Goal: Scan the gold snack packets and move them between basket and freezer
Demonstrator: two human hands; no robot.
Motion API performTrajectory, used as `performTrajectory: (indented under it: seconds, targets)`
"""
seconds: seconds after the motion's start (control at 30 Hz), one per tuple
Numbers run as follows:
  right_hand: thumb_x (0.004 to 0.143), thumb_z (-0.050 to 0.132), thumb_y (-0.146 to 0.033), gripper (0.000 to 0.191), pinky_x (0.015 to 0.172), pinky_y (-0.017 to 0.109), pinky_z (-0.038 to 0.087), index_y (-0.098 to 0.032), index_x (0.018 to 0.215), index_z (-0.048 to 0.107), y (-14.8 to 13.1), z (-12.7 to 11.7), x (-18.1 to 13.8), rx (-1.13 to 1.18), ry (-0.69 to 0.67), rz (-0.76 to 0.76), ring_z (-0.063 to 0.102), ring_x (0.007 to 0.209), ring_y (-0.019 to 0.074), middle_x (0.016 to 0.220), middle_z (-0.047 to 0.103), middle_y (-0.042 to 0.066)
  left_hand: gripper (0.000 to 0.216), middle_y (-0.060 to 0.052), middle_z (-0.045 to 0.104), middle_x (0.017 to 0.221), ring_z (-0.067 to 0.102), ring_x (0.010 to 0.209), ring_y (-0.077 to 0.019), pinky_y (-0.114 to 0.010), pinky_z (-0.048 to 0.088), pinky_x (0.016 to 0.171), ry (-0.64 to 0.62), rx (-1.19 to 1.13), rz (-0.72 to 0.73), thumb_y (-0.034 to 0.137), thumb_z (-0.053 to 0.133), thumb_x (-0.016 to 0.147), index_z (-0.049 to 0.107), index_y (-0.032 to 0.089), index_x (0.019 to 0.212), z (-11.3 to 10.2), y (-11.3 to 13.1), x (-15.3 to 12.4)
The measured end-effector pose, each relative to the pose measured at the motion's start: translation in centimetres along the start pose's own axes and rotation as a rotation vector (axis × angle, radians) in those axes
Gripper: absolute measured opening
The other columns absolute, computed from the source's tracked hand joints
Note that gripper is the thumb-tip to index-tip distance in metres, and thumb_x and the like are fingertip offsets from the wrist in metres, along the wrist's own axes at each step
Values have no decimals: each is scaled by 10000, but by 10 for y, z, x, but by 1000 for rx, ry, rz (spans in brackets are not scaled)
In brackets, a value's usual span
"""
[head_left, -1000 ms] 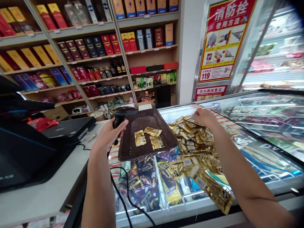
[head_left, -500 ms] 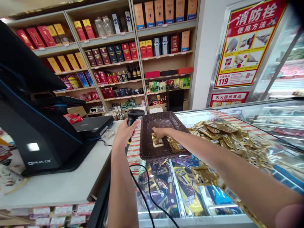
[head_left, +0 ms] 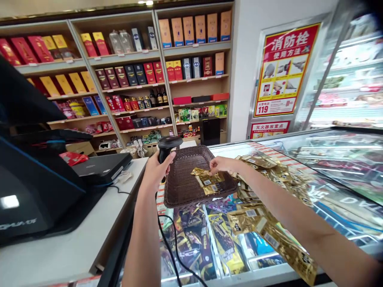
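My left hand is wrapped round the handle of a black barcode scanner, its head pointing up and right by the basket's left rim. Beside it a brown woven basket rests on top of the glass-topped freezer, holding several gold foil packets. Over the basket's right side, my right hand is closed, with the fingertips pinching the upper edge of one packet. The fingers partly hide that packet. To the right of the basket lies a large heap of similar gold packets.
A strip of joined gold packets hangs toward the freezer's front edge. A black cable runs down across the freezer glass. On the left, a white counter bears a black checkout terminal. Shelves of boxes stand behind.
My right hand has moved right and a little up within the basket, and the packets there lie bunched together. My left hand still holds the scanner. The view has turned slightly right.
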State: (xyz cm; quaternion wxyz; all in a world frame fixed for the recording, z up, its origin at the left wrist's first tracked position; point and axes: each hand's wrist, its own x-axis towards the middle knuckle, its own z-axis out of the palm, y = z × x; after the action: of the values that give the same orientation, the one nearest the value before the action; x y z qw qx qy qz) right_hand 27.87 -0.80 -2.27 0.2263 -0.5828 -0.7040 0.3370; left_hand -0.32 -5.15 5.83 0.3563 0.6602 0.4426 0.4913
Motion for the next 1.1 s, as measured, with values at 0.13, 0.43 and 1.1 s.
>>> performTrajectory:
  seconds: [0.13, 0.43, 1.1]
  targets:
    - [633, 779, -350, 332, 443, 194, 341, -200, 816, 545, 17, -32, -54, 303, 112, 34, 458, 507, 85, 625, 524, -73, 410, 42, 526, 641, 438, 483, -64, -188, 341, 449, -77, -153, -7, 543, 714, 732, 532, 178, 777, 21, 9, -6]
    - [765, 741, -319, 291, 435, 191, 455, -223, 970, 558, 43, -70, -86, 659, 332, -46, 532, 530, 92, 704, 558, -34, 396, 43, 527, 635, 429, 505, -69, -186, 328, 474, -325, 20, -48, 544, 669, 783, 566, 167, 843, 70, 6, -16]
    - [839, 625, -153, 166, 440, 189, 464, -211, 854, 470, 48, -71, -77, 584, 491, 2, 536, 603, 107, 731, 503, -32, 394, 46, 504, 602, 442, 524, -83, -197, 322, 489, -423, 124, -48, 552, 641, 808, 553, 169, 819, 86, -8, -15]
